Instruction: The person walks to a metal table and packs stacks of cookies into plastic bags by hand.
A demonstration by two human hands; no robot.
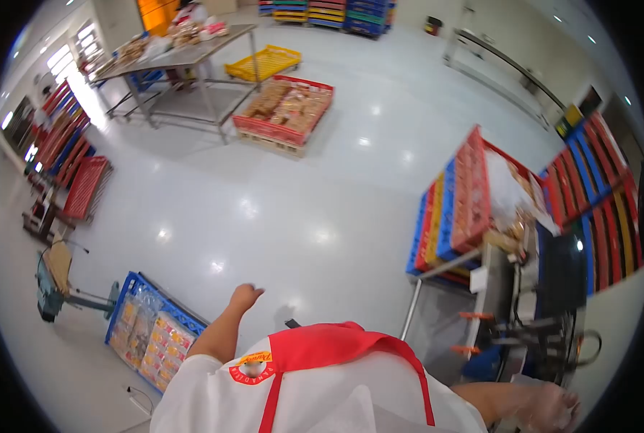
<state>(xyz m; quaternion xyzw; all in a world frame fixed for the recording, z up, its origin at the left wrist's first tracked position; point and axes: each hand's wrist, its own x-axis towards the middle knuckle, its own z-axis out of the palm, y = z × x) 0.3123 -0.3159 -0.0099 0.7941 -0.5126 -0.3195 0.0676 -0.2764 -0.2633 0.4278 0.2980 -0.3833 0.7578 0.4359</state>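
Note:
My left hand (246, 297) is held out over the floor in front of me, fingers curled in, and nothing shows in it. To its left, a blue crate (136, 276) carries clear bags with red and yellow labels (169, 343). At the lower right edge, my right hand (553, 408) is smeared by motion. Something translucent covers it, perhaps a plastic glove; whether it holds anything cannot be made out. It is nearest to a dark metal machine or stand (535, 332). I wear a red apron (315, 346) over a white top.
Stacked crates (445, 209) stand at the right, topped by a red one with bagged goods. A red crate of packed bread (286, 112) lies ahead near a steel table (185, 54), where a person (190, 13) works. A green machine (51, 285) stands left.

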